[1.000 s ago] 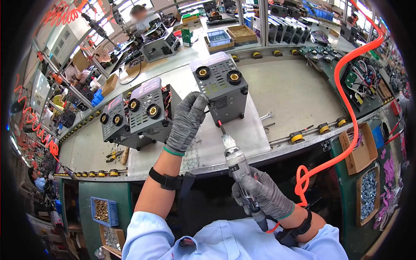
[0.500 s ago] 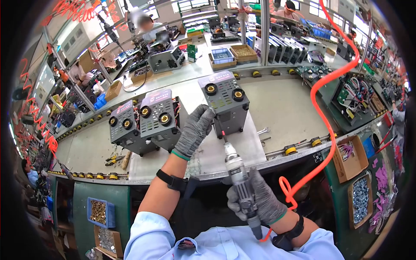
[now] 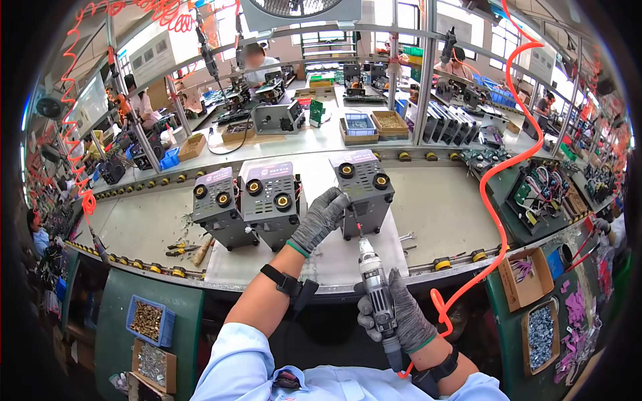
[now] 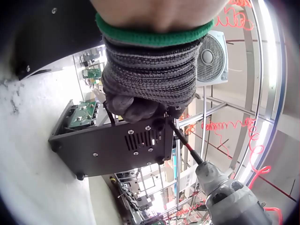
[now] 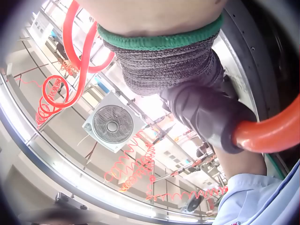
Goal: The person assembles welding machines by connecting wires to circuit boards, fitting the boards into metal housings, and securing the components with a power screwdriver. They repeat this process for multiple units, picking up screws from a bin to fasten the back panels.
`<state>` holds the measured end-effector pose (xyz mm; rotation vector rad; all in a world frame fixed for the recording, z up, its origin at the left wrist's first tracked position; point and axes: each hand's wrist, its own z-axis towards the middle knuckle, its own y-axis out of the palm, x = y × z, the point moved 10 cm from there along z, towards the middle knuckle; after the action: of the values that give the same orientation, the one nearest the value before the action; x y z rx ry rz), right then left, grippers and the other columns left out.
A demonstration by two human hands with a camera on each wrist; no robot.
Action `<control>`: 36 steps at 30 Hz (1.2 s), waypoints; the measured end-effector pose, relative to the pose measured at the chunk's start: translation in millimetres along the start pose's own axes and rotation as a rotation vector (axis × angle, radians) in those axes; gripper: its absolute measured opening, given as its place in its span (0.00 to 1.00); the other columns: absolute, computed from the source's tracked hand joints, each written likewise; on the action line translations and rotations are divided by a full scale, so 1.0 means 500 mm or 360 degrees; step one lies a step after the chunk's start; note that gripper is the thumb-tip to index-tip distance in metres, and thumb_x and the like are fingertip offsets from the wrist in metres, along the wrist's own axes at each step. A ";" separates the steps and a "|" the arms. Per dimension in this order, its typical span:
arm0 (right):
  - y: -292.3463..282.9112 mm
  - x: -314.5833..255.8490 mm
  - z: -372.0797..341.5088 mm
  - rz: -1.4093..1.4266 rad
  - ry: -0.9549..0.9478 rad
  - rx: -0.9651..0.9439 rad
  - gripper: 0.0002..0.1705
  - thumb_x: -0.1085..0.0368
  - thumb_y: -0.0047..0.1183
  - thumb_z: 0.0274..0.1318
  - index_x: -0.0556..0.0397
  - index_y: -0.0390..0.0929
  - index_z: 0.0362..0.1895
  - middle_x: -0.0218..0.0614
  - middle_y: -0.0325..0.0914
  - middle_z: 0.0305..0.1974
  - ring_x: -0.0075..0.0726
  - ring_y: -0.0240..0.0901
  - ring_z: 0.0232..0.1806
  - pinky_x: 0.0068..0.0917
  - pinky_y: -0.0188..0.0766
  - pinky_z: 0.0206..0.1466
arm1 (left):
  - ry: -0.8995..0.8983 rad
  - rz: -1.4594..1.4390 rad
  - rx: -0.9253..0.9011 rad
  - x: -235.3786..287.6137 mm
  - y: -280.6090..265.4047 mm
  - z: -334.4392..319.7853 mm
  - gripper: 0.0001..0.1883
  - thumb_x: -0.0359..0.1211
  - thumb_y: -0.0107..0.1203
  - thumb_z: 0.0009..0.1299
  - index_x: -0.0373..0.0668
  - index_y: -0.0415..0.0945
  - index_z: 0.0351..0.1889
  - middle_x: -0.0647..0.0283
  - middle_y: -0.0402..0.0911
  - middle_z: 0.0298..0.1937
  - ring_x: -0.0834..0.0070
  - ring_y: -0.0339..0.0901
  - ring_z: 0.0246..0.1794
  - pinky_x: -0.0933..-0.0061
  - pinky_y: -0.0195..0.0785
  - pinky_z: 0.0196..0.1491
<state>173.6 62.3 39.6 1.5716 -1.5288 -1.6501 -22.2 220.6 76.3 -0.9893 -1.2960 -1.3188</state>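
Three grey metal boxes with brass-centred round sockets stand on the bench; my gloved left hand (image 3: pixel 322 220) is at the near left edge of the rightmost box (image 3: pixel 364 208). In the left wrist view, that hand's (image 4: pixel 150 89) bent fingers grip the edge of the box (image 4: pixel 112 152), partly hidden. My gloved right hand (image 3: pixel 409 317) holds a power screwdriver (image 3: pixel 378 291), its red-banded bit pointing up at the box. In the left wrist view the screwdriver's (image 4: pixel 234 201) tip meets the box corner beside the fingers. The right wrist view shows the right hand's glove (image 5: pixel 171 68) and the tool's hose end (image 5: pixel 206 117).
The middle box (image 3: pixel 271 217) and left box (image 3: pixel 221 210) stand left of my left hand. Pliers (image 3: pixel 180 248) lie farther left, a wrench (image 3: pixel 407 236) right. An orange air hose (image 3: pixel 491 200) loops down to the screwdriver. Screw trays (image 3: pixel 540 337) are at lower right.
The head view has tilted upward, so the bench and boxes sit lower in it. My left hand remains at the rightmost box, and my right hand still holds the screwdriver against it.
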 end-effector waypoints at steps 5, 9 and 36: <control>-0.005 0.000 -0.004 -0.0038 -0.0038 0.0082 0.47 0.22 0.43 0.61 0.53 0.72 0.59 0.37 0.74 0.30 0.39 0.73 0.28 0.32 0.76 0.17 | -0.0042 0.0037 0.0021 -0.009 -0.001 0.011 0.12 0.43 0.56 0.77 0.47 0.74 0.47 0.76 0.73 0.29 0.90 0.63 0.22 0.84 0.58 0.23; 0.002 0.000 0.001 -0.0008 -0.0029 0.0051 0.47 0.22 0.43 0.60 0.53 0.72 0.59 0.37 0.75 0.30 0.39 0.74 0.28 0.32 0.76 0.17 | -0.0054 0.0031 0.0052 -0.007 0.000 0.012 0.10 0.44 0.57 0.76 0.50 0.74 0.44 0.78 0.72 0.29 0.91 0.64 0.23 0.85 0.57 0.23; 0.002 -0.023 0.009 -0.0112 -0.0159 -0.0070 0.47 0.24 0.37 0.65 0.57 0.67 0.60 0.34 0.77 0.29 0.32 0.77 0.25 0.25 0.78 0.20 | 0.0425 0.0799 0.0335 0.028 -0.018 -0.088 0.17 0.47 0.50 0.79 0.44 0.77 0.49 0.74 0.67 0.25 0.84 0.62 0.21 0.78 0.57 0.22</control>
<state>172.5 73.5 44.7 1.5581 -1.4904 -1.8134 -29.3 174.8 84.5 -0.8815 -0.8852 -0.8722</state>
